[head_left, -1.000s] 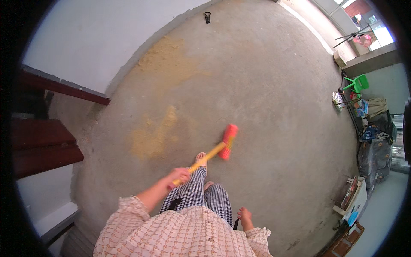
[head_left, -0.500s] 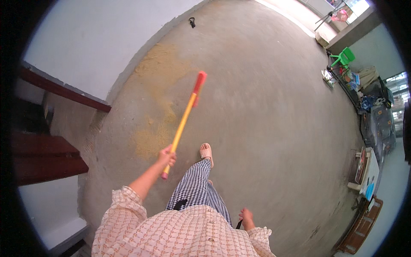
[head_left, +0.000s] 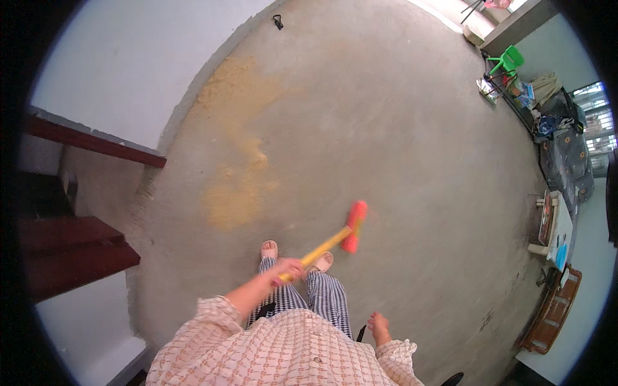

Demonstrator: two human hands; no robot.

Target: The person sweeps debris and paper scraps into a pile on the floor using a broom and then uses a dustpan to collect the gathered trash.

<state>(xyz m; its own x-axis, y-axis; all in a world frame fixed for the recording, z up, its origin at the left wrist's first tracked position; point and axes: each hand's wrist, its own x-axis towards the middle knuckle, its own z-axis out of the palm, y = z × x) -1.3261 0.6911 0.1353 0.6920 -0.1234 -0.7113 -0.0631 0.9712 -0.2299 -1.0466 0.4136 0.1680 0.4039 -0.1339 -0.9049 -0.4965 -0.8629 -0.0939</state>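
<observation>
My left hand is closed around the yellow handle of a tool with a long red head set crosswise at its far end. The tool tilts forward and right; its head is blurred, and I cannot tell whether it touches the grey floor. My right hand hangs low beside my right hip. Its fingers look loosely bent and apart, with nothing seen in them. A black strap end shows close by it. Left of the tool, a sandy yellow patch lies spread over the floor.
A white wall and a dark red door stand at the left. Along the right side are a green chair, a dark flowered sofa, a white table and a brown wooden piece. A small black object lies far ahead.
My left hand has swung the tool down and right, so its red head now sits ahead of my right foot. Both feet now show. The right hand has barely moved.
</observation>
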